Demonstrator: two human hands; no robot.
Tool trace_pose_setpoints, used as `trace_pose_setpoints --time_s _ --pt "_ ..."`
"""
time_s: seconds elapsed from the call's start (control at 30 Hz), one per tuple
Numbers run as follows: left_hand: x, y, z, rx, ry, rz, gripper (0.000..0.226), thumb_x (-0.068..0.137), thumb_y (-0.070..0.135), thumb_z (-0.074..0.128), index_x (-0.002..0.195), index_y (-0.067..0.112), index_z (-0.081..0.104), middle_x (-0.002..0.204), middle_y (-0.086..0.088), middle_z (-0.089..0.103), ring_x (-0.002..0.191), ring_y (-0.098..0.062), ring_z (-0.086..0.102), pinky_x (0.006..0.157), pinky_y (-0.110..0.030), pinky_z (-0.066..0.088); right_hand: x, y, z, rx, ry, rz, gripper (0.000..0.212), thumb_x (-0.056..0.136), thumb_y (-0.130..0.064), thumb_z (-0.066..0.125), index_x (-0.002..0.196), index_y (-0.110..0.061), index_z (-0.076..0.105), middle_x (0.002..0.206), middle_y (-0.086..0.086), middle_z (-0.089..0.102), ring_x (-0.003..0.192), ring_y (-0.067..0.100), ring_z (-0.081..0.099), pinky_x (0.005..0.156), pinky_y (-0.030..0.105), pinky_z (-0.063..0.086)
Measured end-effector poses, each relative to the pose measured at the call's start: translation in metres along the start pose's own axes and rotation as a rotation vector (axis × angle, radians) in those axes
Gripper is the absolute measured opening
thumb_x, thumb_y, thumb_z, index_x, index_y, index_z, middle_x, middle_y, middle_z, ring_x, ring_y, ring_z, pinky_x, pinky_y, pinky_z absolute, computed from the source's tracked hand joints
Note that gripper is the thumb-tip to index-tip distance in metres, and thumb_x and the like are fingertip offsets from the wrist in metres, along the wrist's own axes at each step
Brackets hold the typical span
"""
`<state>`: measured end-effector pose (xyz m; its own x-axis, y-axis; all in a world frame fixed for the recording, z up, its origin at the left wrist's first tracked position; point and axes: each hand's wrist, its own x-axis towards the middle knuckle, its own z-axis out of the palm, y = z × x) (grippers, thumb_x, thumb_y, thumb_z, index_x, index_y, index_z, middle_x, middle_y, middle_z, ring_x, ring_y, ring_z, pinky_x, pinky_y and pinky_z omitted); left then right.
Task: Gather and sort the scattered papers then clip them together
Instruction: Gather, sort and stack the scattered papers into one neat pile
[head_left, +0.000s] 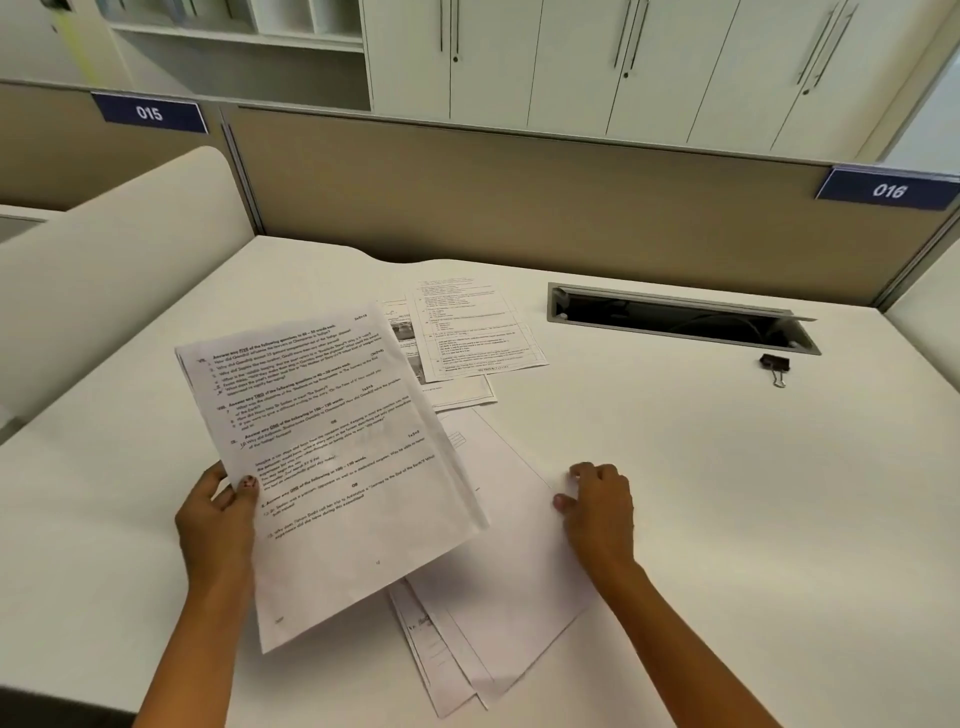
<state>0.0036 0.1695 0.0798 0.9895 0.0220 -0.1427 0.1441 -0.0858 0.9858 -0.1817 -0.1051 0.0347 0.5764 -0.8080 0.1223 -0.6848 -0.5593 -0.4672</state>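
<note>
Currently, a printed white question sheet (332, 441) is pinched by the left hand (218, 519) above the white worktop (727, 493). The fingers of the right hand (597, 504) are curled at the edge of a blank white sheet (519, 551); whether it is gripped cannot be told. Edges should be squared before stacking.

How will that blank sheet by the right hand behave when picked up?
Probably floppy: the blank sheet looks thin, like the printed sheets in the left hand. Likely slippery, lying on other papers and a smooth desk. Its flat corner may be fiddly; the right hand seems to pinch it.
</note>
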Motion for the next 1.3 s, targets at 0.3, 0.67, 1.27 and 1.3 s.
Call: trace_pose_setpoints --time_s 0.3,0.67,1.27,1.3 --pt "-0.007 -0.002 0.003 0.013 -0.007 -0.003 0.023 0.093 0.013 0.051 0.116 0.015 0.056 0.113 -0.009 0.064 0.095 -0.032 0.061 0.086 -0.050 0.051 -0.014 -0.024 -0.010 -0.140 -0.248 0.230 0.052 0.074 -0.051 0.071 0.092 -0.012 0.043 0.101 0.007 0.063 0.097 0.028 0.060 0.075 0.032 0.037" --pt "-0.018 -0.007 -0.004 0.019 -0.002 -0.026 0.022 0.094 0.013 0.050 0.114 0.018 0.057 0.111 -0.009 0.064 0.096 -0.031 0.061 0.087 -0.049 0.050 -0.026 0.002 -0.051 0.303 0.075 0.234 0.018 0.082 -0.021 0.069 0.094 -0.008 0.065 0.095 0.009 0.070 0.077 0.024 0.059 0.068 0.027 0.041" --pt "-0.037 -0.008 0.017 0.126 -0.136 -0.002 0.029 0.094 0.013 0.050 0.123 0.015 0.054 0.116 -0.012 0.065 0.089 -0.031 0.064 0.081 -0.044 0.054 -0.024 -0.048 -0.117 0.738 0.187 0.109 0.017 0.075 -0.029 0.076 0.077 -0.016 0.065 0.073 -0.005 0.068 0.065 0.012 0.060 0.057 0.023 0.043" --pt "-0.037 -0.008 0.019 0.094 -0.155 -0.022 0.029 0.094 0.013 0.050 0.122 0.015 0.055 0.115 -0.011 0.065 0.088 -0.030 0.065 0.081 -0.044 0.054 -0.024 -0.047 -0.109 0.748 0.131 0.119 0.019 0.076 -0.032 0.075 0.081 -0.016 0.066 0.077 -0.005 0.069 0.068 0.013 0.061 0.058 0.023 0.044"
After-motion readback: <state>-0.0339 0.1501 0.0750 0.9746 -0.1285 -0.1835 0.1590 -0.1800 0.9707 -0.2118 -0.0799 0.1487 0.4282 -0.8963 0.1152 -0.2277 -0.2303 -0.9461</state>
